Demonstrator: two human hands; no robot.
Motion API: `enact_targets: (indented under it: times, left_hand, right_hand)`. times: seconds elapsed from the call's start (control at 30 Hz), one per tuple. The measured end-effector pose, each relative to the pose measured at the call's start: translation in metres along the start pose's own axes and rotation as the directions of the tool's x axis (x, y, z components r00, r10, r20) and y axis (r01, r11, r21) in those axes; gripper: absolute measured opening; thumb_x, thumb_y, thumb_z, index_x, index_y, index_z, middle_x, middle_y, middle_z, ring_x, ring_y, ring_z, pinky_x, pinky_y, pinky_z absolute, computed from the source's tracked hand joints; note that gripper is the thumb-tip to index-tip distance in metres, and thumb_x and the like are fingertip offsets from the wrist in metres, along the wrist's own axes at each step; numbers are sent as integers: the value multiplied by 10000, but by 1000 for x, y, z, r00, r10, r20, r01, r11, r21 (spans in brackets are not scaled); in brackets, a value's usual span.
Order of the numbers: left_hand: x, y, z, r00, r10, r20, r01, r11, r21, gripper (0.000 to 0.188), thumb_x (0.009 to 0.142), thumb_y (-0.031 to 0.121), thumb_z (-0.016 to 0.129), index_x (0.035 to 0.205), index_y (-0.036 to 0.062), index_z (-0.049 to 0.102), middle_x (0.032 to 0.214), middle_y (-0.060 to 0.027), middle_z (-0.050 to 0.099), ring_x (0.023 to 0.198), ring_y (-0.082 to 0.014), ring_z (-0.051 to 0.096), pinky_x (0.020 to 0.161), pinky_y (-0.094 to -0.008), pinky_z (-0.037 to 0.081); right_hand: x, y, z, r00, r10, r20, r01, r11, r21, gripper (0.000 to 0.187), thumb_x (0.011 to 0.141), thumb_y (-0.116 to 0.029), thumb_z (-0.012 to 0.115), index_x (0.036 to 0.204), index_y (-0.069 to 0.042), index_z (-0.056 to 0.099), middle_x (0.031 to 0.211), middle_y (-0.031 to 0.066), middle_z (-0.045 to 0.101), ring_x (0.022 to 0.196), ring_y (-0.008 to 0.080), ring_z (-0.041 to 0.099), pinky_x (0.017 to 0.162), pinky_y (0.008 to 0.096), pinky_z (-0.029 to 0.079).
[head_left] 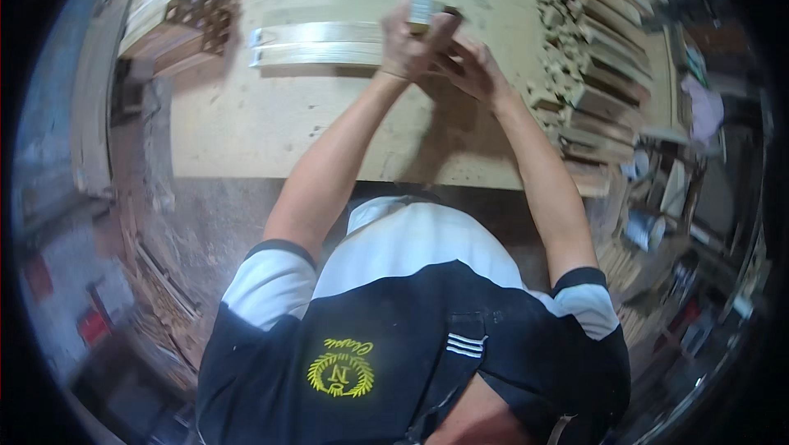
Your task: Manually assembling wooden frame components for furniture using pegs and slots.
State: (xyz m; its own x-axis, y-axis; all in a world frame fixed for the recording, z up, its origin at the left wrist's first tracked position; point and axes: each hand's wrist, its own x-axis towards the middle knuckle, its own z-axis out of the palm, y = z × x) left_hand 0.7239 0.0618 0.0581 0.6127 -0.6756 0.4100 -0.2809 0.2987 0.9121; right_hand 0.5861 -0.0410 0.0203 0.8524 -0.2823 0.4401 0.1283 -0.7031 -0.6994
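Over the far part of the table, my left hand is closed round a small upright block-shaped thing, pale blue-white above and yellowish below; its kind is unclear. A small dark piece shows beside its top, near my left thumb. Just to the right, my right hand is close to the left one, its fingers loosely bent and apart, somewhat blurred. I make out nothing in it. Left of my hands lie pale wooden strips side by side, shiny as if under clear film. Their right end is hidden behind my left hand.
The light wooden tabletop ends in front of my body. Stacked wooden pieces stand at the far left. Rows of stacked wooden slats line the right side. Cluttered wood and tools lie lower down on both sides.
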Motion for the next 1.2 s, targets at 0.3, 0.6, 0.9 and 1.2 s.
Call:
enact_targets:
  times: [0.3,0.6,0.9,1.2]
  left_hand:
    - [-1,-20,-42,974,206,98,-222,954,200,774,706,458,863,1270,32,546,1165,-160,572,1112,-275,573,985,-411,467]
    - [25,-87,-367,354,-89,-931,681,707,191,897,710,386,882,1306,-121,444,1342,-293,515,1266,-374,513,1031,-452,414]
    - [18,-118,-459,303,-712,-633,340,702,-626,224,770,91,759,944,2,652,755,-88,668,603,-174,606,554,-292,476]
    - [-115,-14,-340,703,-351,-618,486,872,57,507,710,130,820,1113,-18,551,982,-155,633,854,-282,633,788,-383,515]
  right_hand:
    - [-38,-22,28,872,432,-230,-381,894,234,504,862,-52,765,1318,1,556,1129,117,666,888,162,652,764,301,544]
    - [-138,-94,33,589,782,-203,-723,622,301,356,895,-101,752,1193,45,625,1009,83,660,926,136,633,855,264,531]
    - [9,-131,120,808,587,-49,-553,785,278,342,862,-80,768,1169,14,651,1007,88,690,935,155,661,858,288,536]
    - [147,-173,208,842,435,321,-523,805,281,543,824,-184,812,1299,-10,615,1060,110,694,977,192,670,870,325,540]
